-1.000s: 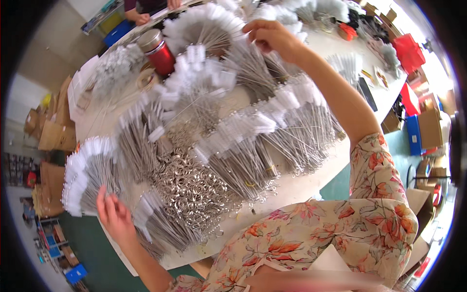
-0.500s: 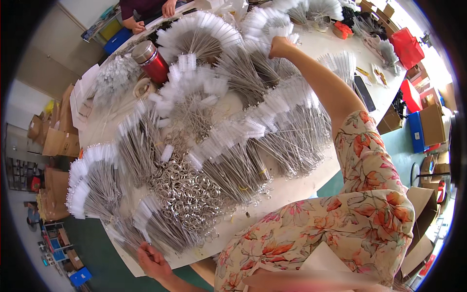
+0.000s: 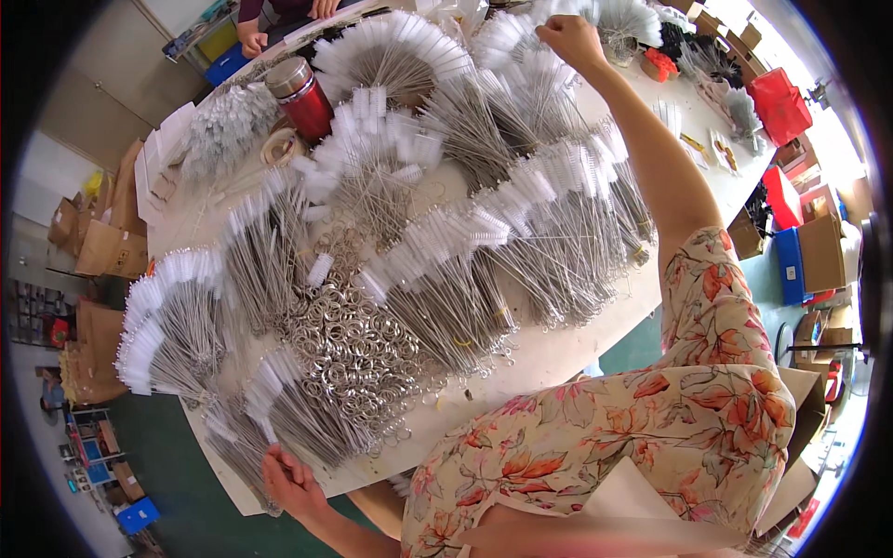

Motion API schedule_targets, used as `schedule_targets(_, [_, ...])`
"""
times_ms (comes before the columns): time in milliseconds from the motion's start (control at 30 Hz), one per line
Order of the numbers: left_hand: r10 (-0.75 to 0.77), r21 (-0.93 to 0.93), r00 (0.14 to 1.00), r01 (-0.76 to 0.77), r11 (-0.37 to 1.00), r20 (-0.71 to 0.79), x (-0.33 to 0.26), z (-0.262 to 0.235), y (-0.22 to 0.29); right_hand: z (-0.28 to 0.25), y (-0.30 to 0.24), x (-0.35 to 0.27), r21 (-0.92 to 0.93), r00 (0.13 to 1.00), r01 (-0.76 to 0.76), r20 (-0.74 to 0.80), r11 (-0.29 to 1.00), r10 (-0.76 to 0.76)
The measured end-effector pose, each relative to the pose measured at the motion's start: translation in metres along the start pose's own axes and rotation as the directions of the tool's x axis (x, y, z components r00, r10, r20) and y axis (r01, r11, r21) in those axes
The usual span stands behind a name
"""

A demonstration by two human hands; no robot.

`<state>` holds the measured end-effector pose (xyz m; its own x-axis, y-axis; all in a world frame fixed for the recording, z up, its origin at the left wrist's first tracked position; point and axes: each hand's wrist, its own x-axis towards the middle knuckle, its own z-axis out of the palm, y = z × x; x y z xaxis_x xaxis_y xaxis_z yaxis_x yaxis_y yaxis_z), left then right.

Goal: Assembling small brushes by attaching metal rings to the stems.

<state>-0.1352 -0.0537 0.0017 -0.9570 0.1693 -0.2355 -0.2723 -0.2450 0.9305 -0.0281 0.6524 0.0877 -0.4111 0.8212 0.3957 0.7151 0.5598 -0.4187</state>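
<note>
The left hand (image 3: 290,479) is held partly curled at the pale counter's (image 3: 535,363) edge; whether anything is gripped cannot be told. Just beyond it, slim grey metal-wire brushes with white bristle heads (image 3: 312,418) are bundled, judged light, springy and best grasped by their stems. Farther beyond, round silver metal rings (image 3: 349,358) are heaped, probably slippery. The right hand (image 3: 569,39) is curled fist-like beside fanned white-headed wire brushes (image 3: 549,93); its contents cannot be made out.

passable: near tabletop edge (image 3: 549,349) | blocking: metal rings (image 3: 346,346), brush bundles (image 3: 456,312), flask (image 3: 305,104)
</note>
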Motion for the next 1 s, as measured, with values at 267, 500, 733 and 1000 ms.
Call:
schedule_targets(267, [0.007,-0.022,0.998,-0.006,1.0,0.066,-0.012,-0.008,-0.005,0.016,0.021,-0.009,0.175,0.944,-0.263,0.249,0.949,0.216])
schedule_targets(500, [-0.001,-0.053,0.998,-0.002,0.999,-0.068,-0.014,-0.014,-0.01,0.051,-0.078,-0.084,0.112,0.739,0.352,0.576,0.929,-0.349])
schedule_targets(733, [0.006,-0.044,0.997,-0.003,0.999,0.074,-0.021,-0.01,-0.02,0.052,-0.106,-0.115,-0.183,0.73,0.481,0.625,0.857,-0.277])
schedule_targets(1000, [0.109,-0.248,0.991,-0.086,0.965,0.08,-0.017,0.039,-0.023,-0.016,-0.149,-0.097,0.829,0.835,-0.028,0.327,0.559,-0.443])
